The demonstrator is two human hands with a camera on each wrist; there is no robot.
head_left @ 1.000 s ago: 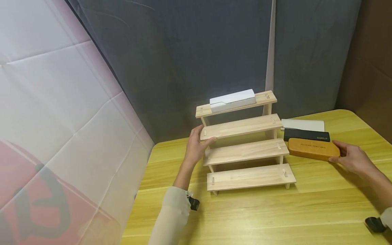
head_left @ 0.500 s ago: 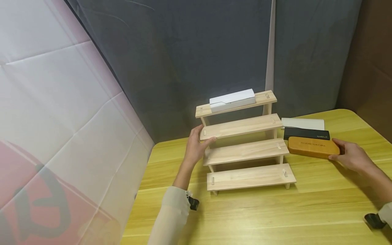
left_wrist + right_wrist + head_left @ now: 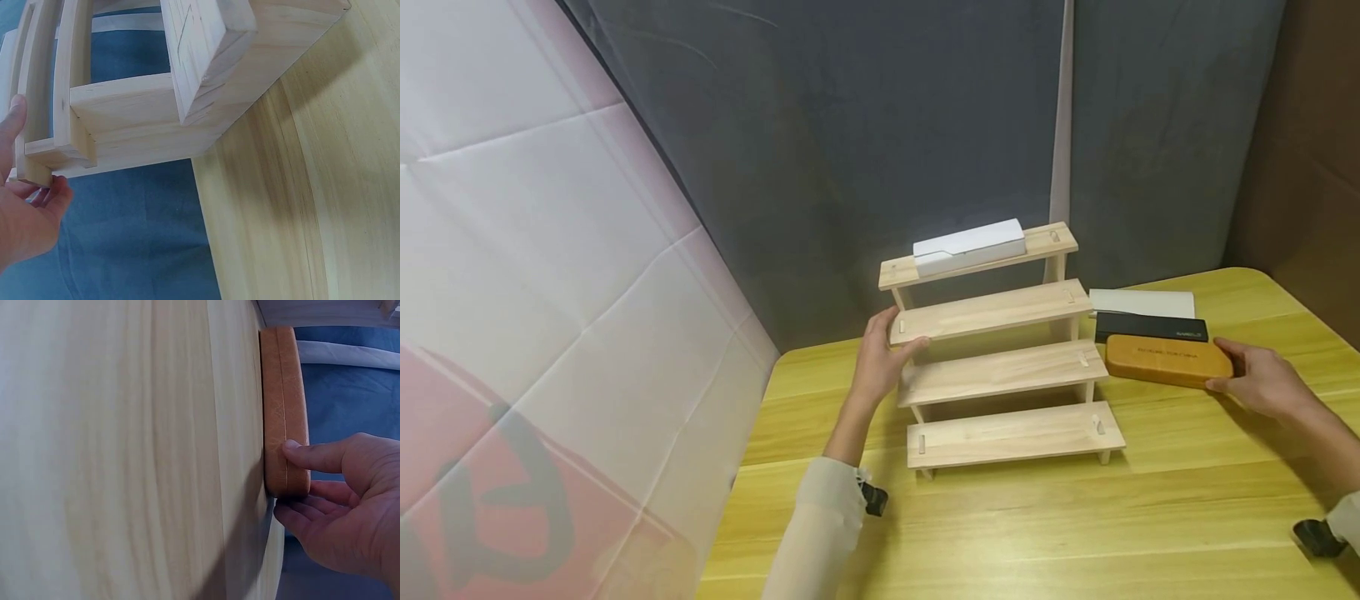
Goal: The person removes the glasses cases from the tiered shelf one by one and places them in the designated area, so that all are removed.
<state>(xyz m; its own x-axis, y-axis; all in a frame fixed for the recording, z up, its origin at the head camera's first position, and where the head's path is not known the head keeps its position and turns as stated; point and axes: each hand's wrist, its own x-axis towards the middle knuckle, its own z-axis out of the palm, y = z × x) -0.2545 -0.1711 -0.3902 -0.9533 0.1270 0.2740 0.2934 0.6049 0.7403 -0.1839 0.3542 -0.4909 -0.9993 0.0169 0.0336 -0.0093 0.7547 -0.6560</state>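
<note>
A stepped wooden display stand [image 3: 1000, 367] with several tiers stands on the table. My left hand [image 3: 877, 354] grips the left end of its second-highest tier, thumb in front and fingers behind, as the left wrist view shows on the stand [image 3: 125, 103]. On the top tier lies a white glasses case [image 3: 970, 247]. Right of the stand, my right hand [image 3: 1262, 382] holds the near right end of an orange-brown glasses case [image 3: 1168, 361]. In the right wrist view the thumb presses the side of the case [image 3: 282, 406], and the fingers curl round its end.
Directly behind the orange-brown case lie a black case [image 3: 1150, 327] and a white case [image 3: 1142, 302], side by side. The wood-grain table [image 3: 1037, 533] meets a grey curtain [image 3: 850, 167] at the back and a white printed sheet [image 3: 587, 250] on the left.
Over the past second the orange-brown case, with my right hand on it, has shifted slightly toward the back. The black and white cases have shifted back a little too. My left hand stays put.
</note>
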